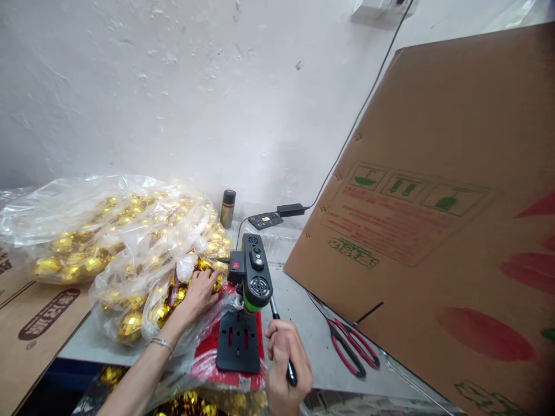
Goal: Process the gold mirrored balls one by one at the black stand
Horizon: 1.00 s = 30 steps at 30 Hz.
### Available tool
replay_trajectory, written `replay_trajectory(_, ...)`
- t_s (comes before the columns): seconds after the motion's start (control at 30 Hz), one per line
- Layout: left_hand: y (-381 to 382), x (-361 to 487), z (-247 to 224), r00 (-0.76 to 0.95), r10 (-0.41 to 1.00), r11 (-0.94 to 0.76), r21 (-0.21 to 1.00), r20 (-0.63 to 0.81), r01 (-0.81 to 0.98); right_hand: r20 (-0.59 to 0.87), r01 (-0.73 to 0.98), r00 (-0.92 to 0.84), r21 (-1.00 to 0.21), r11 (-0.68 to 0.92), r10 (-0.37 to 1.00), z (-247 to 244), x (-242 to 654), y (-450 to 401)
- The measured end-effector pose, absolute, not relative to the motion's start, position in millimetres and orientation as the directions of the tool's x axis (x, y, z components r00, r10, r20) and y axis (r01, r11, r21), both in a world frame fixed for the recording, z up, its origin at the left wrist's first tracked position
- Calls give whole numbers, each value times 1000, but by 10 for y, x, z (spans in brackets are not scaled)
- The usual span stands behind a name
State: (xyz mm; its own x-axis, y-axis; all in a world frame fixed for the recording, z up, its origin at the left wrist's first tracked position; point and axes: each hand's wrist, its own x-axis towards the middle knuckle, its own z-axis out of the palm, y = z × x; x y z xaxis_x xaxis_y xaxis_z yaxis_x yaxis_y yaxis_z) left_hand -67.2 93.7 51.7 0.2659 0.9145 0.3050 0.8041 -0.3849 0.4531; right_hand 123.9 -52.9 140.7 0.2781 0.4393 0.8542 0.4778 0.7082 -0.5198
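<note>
My left hand (203, 293) reaches into an open clear plastic bag (104, 283) of shiny gold faceted balls (130, 326). Its fingers curl down over balls near the bag's mouth; the fingertips are partly hidden. My right hand (287, 370) is wrapped round the black grip of a lever (277, 315). That lever belongs to a small black bench device (255, 277) with round vents, a red switch and a slotted black base plate (237, 344). The device stands on red material (208, 352) under clear plastic, between my hands.
Scissors (353, 346) with red and black handles lie right of the device. A large carton (433, 202) leans on the right; flat cardboard (43, 323) lies left. Behind stand a dark-capped can (228, 209) and a power adapter (290, 209) with its cable. More gold balls (208, 403) show below the table edge.
</note>
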Motion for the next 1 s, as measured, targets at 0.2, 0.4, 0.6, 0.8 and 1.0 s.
replay_trajectory(0.2,351,-760,510,-3,978,-190,897,209,398,789,423,347,-614,666,507,1465,1211,-552)
replay_trajectory(0.4,-72,-468,257,46,969,245,962,-241,-123,716,357,384,-697,622,583,1631,1207,-514)
replay_trajectory(0.6,-46,-336,110,40,999,18,986,-24,164,750,383,356,-661,645,557,1664,1214,-515)
replay_trajectory(0.8,-59,-224,51,95,985,-169,921,145,352,760,396,341,-650,649,553,1597,1219,-546)
replay_trajectory(1.0,-95,-188,-13,142,960,-279,854,240,439,753,399,334,-658,639,567,1590,1224,-562)
